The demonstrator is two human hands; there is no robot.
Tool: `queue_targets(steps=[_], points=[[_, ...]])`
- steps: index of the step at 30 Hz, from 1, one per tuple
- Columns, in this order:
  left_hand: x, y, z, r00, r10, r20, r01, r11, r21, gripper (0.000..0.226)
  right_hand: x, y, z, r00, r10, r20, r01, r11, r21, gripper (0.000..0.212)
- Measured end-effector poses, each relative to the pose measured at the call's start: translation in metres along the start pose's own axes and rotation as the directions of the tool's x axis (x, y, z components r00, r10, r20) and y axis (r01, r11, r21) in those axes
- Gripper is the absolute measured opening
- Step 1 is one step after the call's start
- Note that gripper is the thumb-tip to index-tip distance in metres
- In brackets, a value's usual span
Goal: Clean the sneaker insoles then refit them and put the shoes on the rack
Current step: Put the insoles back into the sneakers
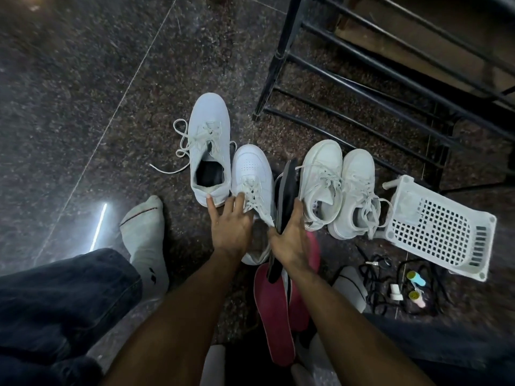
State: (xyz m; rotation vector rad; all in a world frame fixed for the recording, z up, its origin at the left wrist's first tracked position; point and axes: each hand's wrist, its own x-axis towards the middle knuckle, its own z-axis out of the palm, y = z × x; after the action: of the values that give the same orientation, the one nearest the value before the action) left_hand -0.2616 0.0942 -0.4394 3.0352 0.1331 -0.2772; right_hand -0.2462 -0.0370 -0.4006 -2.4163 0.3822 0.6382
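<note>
The dark insole [287,190] stands on edge in the right hand [289,243], fingers curled round it, between two white sneakers on the floor [83,107]. The left hand [230,227] rests spread-fingered on the near sneaker [250,174]. Red insoles [276,310] lie below; the black rack [362,79] stands toward the far right corner.

Home entryway, speckled polished stone floor [83,93], black metal shoe rack [362,87], white sneakers [337,188] beside it
</note>
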Motion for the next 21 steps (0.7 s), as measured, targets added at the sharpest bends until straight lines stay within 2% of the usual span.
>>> queue_targets(steps=[2,8,11,15,19,21], points=[[0.004,0.009,0.003,0.999,-0.025,-0.037,0.025,1.000,0.003,0.004,-0.001,-0.001,0.003,1.000,-0.004,0.011,0.004,1.000,-0.020,0.092],[0.014,0.012,0.016,0.989,-0.080,-0.123,0.079,0.997,-0.013,0.012,0.001,0.001,0.004,0.999,-0.030,0.023,0.032,0.996,-0.078,0.092],[0.013,0.011,0.017,0.988,-0.062,-0.142,0.057,0.998,-0.037,0.013,0.003,0.003,0.004,0.999,-0.036,0.017,0.038,0.996,-0.076,0.092],[0.006,-0.002,0.012,0.975,0.060,-0.212,-0.090,0.987,-0.135,0.014,0.003,0.004,0.005,0.999,-0.051,-0.004,0.051,0.998,-0.042,0.092],[0.006,-0.027,-0.003,0.909,0.263,-0.323,-0.315,0.941,-0.120,0.013,0.004,0.004,0.003,0.998,-0.066,0.012,0.067,0.997,-0.029,0.091],[0.014,-0.035,-0.014,0.884,0.375,-0.278,-0.428,0.890,-0.158,0.016,0.005,0.003,0.001,0.997,-0.079,0.023,0.080,0.996,-0.028,0.093]])
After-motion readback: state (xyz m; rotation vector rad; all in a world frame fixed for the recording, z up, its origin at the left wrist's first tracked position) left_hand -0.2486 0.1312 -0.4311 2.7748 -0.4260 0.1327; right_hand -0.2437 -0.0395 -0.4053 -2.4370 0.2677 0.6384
